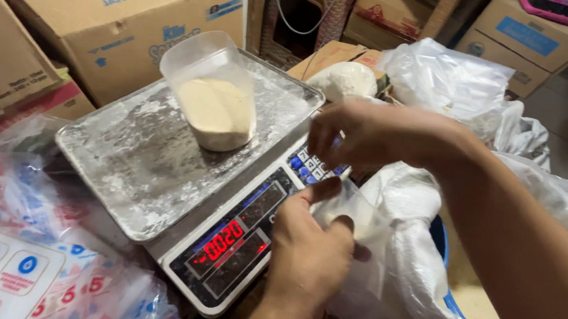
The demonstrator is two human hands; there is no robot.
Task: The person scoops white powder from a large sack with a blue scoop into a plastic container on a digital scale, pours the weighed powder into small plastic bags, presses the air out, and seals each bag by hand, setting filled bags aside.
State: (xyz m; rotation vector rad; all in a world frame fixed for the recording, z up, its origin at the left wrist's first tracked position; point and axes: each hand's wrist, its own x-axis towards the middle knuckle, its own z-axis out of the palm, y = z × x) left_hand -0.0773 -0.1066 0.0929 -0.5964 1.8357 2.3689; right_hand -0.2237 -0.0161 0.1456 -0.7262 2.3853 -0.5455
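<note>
Spill risk: small clear bag (pixel 353 214) beside the scale (pixel 225 242).
Left hand (pixel 307 261) and right hand (pixel 359 135) pinch the bag mouth; a slipped grip may dump powder onto the keypad.

Dim, warm indoor light falls from above; soft glare sits on the crinkled clear plastic bags (pixel 449 78), edges bend slightly, and the near forearm is blurred.

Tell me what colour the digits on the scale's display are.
Red, glowing on a dark panel at the front of the scale, clearest in the head view.
</note>
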